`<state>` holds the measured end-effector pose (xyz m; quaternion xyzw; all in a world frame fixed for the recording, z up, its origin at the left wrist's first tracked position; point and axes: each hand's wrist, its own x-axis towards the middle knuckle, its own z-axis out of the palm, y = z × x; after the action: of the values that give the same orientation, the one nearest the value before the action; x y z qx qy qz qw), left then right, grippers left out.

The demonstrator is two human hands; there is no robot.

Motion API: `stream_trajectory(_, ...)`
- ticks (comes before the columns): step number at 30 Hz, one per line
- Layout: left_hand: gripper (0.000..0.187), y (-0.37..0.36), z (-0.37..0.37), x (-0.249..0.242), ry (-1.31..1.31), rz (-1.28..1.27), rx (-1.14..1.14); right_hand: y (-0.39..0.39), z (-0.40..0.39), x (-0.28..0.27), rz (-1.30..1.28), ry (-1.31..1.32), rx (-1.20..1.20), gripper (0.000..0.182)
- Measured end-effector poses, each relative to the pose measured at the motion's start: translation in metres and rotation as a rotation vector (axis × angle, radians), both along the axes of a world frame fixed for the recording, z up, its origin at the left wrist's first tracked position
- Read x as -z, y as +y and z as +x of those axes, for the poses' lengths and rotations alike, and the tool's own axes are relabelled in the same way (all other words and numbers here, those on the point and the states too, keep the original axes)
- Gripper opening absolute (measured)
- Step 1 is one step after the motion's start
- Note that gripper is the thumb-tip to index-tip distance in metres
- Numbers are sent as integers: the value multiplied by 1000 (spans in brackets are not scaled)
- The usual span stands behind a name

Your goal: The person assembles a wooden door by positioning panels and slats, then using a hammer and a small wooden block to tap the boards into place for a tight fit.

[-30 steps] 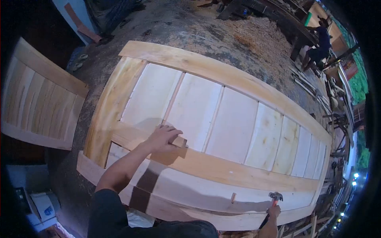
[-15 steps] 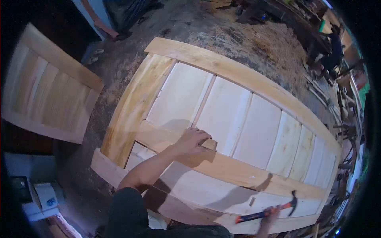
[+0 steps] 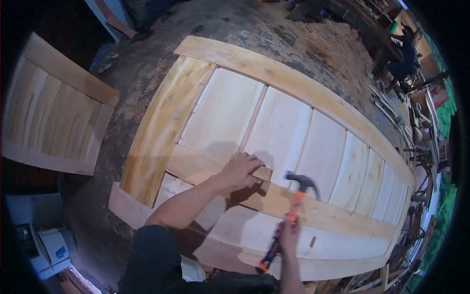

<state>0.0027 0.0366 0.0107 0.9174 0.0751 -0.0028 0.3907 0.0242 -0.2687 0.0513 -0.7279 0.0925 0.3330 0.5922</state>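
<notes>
Grips a claw hammer (image 3: pixel 294 211) in the right hand (image 3: pixel 290 235), closed firmly round the handle. Holds a wood block (image 3: pixel 262 173) in the partly curled left hand (image 3: pixel 240 171), just left of the hammer's head, perhaps resting on the middle rail (image 3: pixel 323 214) of a paneled door (image 3: pixel 161 127). Beyond the left hand, shows pale panels (image 3: pixel 281 125), the outer rail (image 3: pixel 274 71), then open floor (image 3: pixel 210 27). Well left of that hand, shows a white box (image 3: pixel 51 245) (blue mark, too small to read) and a leaning panel (image 3: pixel 58 108). Far right, past shavings (image 3: pixel 323 49), shows a person (image 3: pixel 404 56).
</notes>
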Motion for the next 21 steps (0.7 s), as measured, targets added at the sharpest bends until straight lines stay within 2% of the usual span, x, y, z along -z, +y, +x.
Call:
stream_trajectory(1, 57, -2, 0, -2, 7, -2, 2, -23, 16, -11, -55, -185, -1, 27)
stream_trajectory(3, 57, 1, 1, 1, -35, -9, -2, -66, 51, -31, -88, -419, 323, 27)
stream_trajectory(4, 57, 1, 0, 5, -77, -21, -5, -78, 69, -52, -1, -447, 548, 24)
stream_trajectory(6, 57, 3, -7, 11, -112, -27, -19, -95, 91, -62, 98, -530, 805, 26)
stream_trajectory(7, 56, 3, -6, 11, -112, -22, -30, -84, 81, -51, 88, -484, 796, 25)
stream_trajectory(8, 56, 0, -3, 10, -115, -15, -34, -62, 46, -17, 9, -359, 582, 24)
stream_trajectory(10, 56, -6, -3, 7, -77, -20, -12, -22, -28, 50, -261, -177, -31, 26)
stream_trajectory(11, 56, 1, -1, 5, -63, -3, -8, -15, -45, 64, -311, -186, -226, 27)
stream_trajectory(12, 56, 12, 2, 4, -83, 33, -24, -18, -43, 65, -280, -196, -269, 30)
stream_trajectory(14, 55, -1, 0, 5, -102, 31, 4, -18, -21, 4, -199, -7, -111, 30)
stream_trajectory(17, 54, -3, 1, 3, -21, 21, -19, -53, 7, -2, -198, -9, 86, 25)
stream_trajectory(18, 54, -3, 2, 3, -25, 25, -24, -50, 15, -15, -225, -52, 248, 26)
stream_trajectory(19, 54, -3, 1, 4, -25, 32, -27, -81, 31, -2, -161, -98, 257, 22)
stream_trajectory(20, 54, -4, 0, 5, -22, 37, -26, -96, 45, -7, -149, -100, 304, 25)
stream_trajectory(21, 54, -5, 0, 6, -37, 29, -22, -108, 55, -8, -105, -211, 372, 19)
